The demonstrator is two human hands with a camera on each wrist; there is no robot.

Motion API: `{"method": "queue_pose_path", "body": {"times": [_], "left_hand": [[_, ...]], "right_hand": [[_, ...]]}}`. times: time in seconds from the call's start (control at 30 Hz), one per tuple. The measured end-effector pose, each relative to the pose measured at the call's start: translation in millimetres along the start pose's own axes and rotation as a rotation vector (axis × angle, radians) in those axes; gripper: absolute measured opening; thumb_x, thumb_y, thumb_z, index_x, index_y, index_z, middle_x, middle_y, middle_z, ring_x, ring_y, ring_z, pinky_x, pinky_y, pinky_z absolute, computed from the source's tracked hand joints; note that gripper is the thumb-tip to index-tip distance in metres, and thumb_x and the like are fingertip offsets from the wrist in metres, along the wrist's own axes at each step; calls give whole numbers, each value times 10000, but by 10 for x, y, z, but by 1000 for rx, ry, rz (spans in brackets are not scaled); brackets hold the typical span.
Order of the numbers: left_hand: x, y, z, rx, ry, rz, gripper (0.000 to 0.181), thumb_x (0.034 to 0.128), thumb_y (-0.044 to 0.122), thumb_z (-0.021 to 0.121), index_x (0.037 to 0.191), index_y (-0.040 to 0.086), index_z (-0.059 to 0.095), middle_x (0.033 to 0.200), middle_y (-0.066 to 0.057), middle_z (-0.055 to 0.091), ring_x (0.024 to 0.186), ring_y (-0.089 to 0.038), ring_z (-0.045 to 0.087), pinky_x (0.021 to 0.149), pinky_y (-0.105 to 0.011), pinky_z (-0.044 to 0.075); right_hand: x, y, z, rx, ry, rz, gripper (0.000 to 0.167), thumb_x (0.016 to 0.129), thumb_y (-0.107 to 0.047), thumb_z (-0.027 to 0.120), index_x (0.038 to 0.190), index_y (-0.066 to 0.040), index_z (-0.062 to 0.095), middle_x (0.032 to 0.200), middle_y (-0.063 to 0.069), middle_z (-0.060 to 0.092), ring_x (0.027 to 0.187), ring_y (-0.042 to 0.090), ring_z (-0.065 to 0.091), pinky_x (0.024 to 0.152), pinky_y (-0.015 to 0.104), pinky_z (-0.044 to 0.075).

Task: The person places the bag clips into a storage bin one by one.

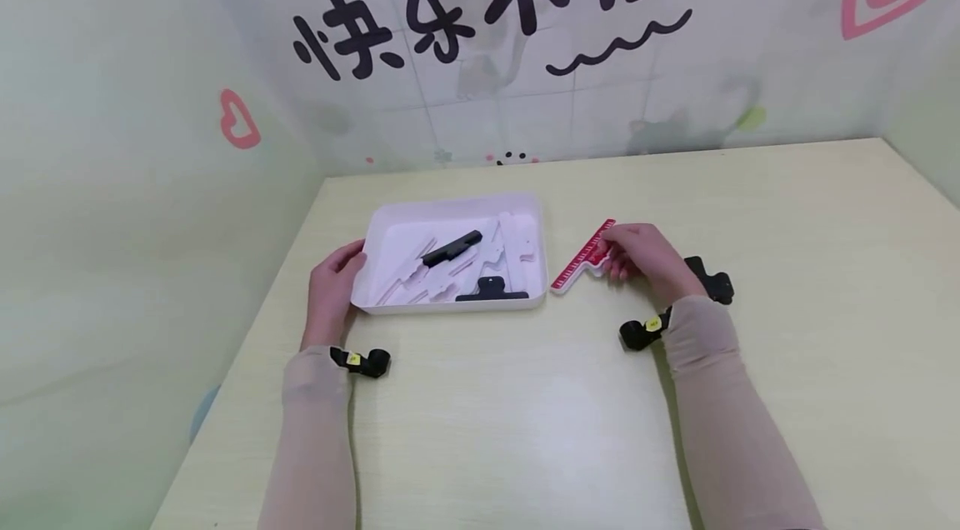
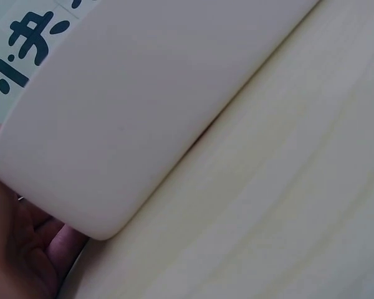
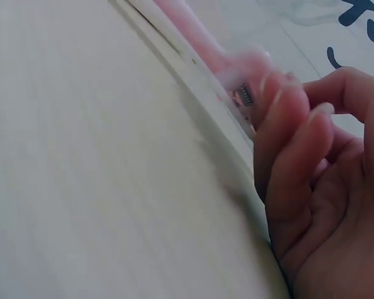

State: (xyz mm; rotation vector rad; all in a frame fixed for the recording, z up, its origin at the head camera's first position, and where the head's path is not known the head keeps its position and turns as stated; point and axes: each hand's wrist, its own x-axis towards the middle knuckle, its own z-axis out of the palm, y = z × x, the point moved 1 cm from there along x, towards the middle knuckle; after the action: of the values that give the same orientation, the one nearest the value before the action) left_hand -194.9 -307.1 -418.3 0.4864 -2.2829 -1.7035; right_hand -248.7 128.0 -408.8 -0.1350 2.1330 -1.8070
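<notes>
On the table, a white tray (image 1: 450,307) holds several clips, among them a black clip (image 1: 452,248) lying slantwise, another black clip (image 1: 492,290) by the front wall, and pale ones. My left hand (image 1: 333,284) grips the tray's left side; in the left wrist view, curled fingers (image 2: 65,246) show beside its corner. Right of the tray, my right hand (image 1: 643,255) pinches a red and white clip (image 1: 577,265) with ruler-like marks along its edge. The right wrist view has this clip's spring (image 3: 244,94) close to the fingertips (image 3: 283,109).
The pale wooden table (image 1: 495,413) stands against a wall covering (image 1: 480,109) with black writing. Each wrist wears a black strap with a camera, the left camera (image 1: 375,363) and the right camera (image 1: 636,336). A black piece (image 1: 716,284) shows beyond the right wrist.
</notes>
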Motion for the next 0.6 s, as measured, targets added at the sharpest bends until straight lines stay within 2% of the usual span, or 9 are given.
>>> {"method": "queue_pose_path", "body": {"times": [0.2, 0.43, 0.6], "left_hand": [[-1, -7, 27, 0, -2, 19, 355, 877, 329, 561, 1207, 199, 572, 1219, 21, 527, 1074, -131, 466, 869, -305, 415], [-17, -30, 60, -7, -17, 10, 352, 871, 340, 567, 1199, 212, 578, 1203, 47, 535, 1058, -117, 478, 860, -297, 426], [-14, -17, -8, 11, 7, 28, 342, 870, 342, 568, 1190, 222, 585, 1194, 49, 544, 1059, -109, 480, 864, -300, 420]], "right_hand": [[113, -27, 33, 8, 109, 54, 292, 885, -291, 495, 835, -10, 556, 619, 17, 509, 490, 103, 443, 453, 225, 389], [196, -39, 22, -33, 136, 72, 282, 891, -307, 493, 811, -42, 547, 594, -15, 476, 483, 88, 427, 443, 226, 367], [255, -79, 69, -29, 136, 49, 297, 881, -315, 494, 798, -36, 554, 582, -12, 487, 480, 97, 427, 435, 227, 362]]}}
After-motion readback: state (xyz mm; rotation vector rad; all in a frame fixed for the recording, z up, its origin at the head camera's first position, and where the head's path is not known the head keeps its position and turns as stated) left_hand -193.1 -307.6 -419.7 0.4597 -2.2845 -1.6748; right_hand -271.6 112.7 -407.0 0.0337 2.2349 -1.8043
